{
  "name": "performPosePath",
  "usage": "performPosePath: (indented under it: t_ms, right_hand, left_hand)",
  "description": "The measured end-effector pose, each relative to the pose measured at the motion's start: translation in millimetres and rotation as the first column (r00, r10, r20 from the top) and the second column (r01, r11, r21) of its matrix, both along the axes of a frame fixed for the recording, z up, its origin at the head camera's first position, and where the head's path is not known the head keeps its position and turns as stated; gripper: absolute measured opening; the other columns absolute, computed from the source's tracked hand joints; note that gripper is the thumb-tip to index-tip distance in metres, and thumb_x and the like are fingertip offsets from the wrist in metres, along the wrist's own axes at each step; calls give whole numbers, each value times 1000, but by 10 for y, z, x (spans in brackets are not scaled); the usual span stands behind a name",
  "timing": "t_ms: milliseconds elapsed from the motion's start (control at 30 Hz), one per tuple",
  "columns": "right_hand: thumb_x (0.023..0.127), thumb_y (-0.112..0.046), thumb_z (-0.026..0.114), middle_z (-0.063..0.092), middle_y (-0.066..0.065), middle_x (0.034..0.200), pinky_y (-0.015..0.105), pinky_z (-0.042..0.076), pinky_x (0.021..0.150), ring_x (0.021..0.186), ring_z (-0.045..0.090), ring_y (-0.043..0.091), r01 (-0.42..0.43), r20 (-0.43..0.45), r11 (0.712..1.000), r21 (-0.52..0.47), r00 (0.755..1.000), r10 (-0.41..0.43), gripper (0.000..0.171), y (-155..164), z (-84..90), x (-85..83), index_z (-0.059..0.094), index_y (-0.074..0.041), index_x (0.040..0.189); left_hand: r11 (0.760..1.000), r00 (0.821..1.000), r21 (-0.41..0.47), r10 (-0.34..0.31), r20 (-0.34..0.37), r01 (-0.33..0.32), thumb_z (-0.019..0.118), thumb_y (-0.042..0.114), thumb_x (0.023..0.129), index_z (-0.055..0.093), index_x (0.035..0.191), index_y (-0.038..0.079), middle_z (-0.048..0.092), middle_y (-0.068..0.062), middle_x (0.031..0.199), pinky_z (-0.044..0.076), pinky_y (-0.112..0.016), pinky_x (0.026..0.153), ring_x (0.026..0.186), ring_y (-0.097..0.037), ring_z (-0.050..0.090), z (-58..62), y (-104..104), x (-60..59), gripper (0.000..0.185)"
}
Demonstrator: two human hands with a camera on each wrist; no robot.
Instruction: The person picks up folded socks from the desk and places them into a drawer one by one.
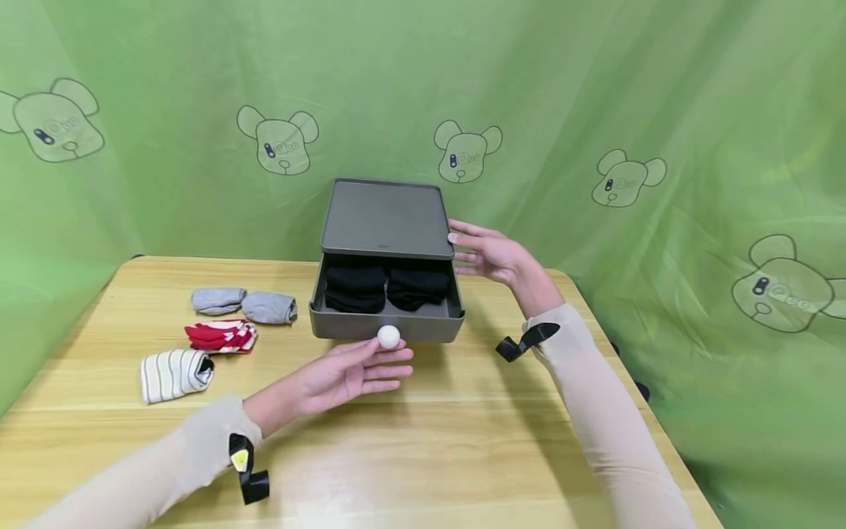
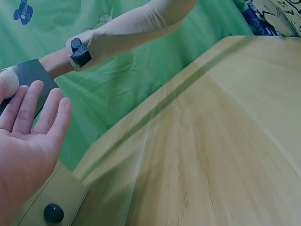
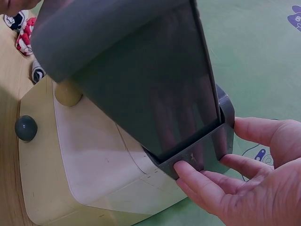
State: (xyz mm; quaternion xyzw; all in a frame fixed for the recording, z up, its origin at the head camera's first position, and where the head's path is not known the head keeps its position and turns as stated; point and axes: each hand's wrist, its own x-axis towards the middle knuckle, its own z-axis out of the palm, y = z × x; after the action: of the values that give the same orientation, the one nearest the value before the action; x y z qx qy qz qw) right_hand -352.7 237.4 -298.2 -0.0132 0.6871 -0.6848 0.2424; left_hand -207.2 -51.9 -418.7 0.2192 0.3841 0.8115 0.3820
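A grey storage box [image 1: 386, 217] stands at the back of the table with its drawer [image 1: 344, 325] pulled partway out. Two folded black bundles, which look like socks [image 1: 355, 286], lie side by side inside it. On the drawer's front is a round white knob [image 1: 388, 336]. My left hand [image 1: 340, 378] pinches this knob between thumb and index finger, the other fingers straight. Against the box's right side rests my right hand [image 1: 492, 253], its fingers extended. In the right wrist view, the right hand's fingertips [image 3: 186, 169] touch the grey wall near a corner.
Left on the wooden table [image 1: 429, 455] lie folded socks: two grey [image 1: 269, 307], one red and white [image 1: 221, 335], one striped [image 1: 175, 375]. Below the grey box is a cream drawer unit [image 3: 89, 155] with a dark knob [image 3: 26, 128]. A green curtain [image 1: 370, 88] hangs behind.
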Motion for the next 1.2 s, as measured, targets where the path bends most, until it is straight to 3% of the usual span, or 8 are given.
performPosePath:
  t_ms: [233, 400, 600, 833, 1067, 1200]
  right_hand:
    - [108, -16, 48, 16, 9, 171, 54, 24, 127, 153, 25, 39, -1, 1, 1000, 8, 1000, 1, 61, -22, 27, 5, 22, -21, 163]
    - [108, -15, 49, 22, 12, 169, 54, 27, 126, 152, 29, 38, -12, -6, 1000, 8, 1000, 12, 62, -41, 40, 26, 22, -20, 163]
    - [108, -15, 49, 27, 13, 167, 52, 29, 126, 151, 32, 38, -18, 0, 1000, 5, 1000, 18, 63, -28, 15, 56, 20, -20, 164]
    - [107, -17, 52, 55, 3, 138, 52, 33, 124, 141, 44, 33, -3, -8, 1000, 10, 1000, 3, 63, -35, 20, 34, 24, -21, 163]
    - [107, -15, 50, 56, -1, 130, 52, 32, 124, 141, 42, 33, 3, -12, 1000, 11, 1000, -3, 61, -39, 41, -2, 25, -21, 163]
    - [107, -15, 51, 57, -1, 128, 52, 33, 124, 142, 40, 35, 4, -10, 1000, 22, 1000, -4, 62, -23, 31, -4, 24, -20, 162]
  left_hand:
    - [998, 998, 12, 59, 14, -59, 45, 27, 110, 57, 137, 9, 66, -6, 137, 38, -46, 119, 128, -21, 64, 25, 69, -14, 35]
    - [995, 995, 33, 98, 22, -99, 43, 25, 111, 61, 131, 13, 71, -2, 130, 49, -38, 112, 123, -19, 66, 26, 78, -54, 30]
    - [990, 992, 58, 127, 23, -128, 43, 25, 111, 64, 127, 15, 72, -2, 128, 51, -35, 110, 121, -18, 68, 26, 83, -120, 29]
    - [985, 987, 69, 159, 20, -160, 42, 24, 111, 65, 124, 12, 73, -4, 124, 50, -36, 111, 118, -17, 69, 46, 87, -246, 30]
    - [975, 979, 91, 202, 31, -204, 42, 24, 111, 68, 121, 12, 74, -4, 122, 51, -36, 110, 114, -17, 70, 54, 100, -403, 30]
    - [973, 976, 83, 214, 47, -217, 40, 24, 111, 68, 120, 13, 74, -3, 122, 44, -40, 116, 114, -16, 70, 45, 126, -478, 31]
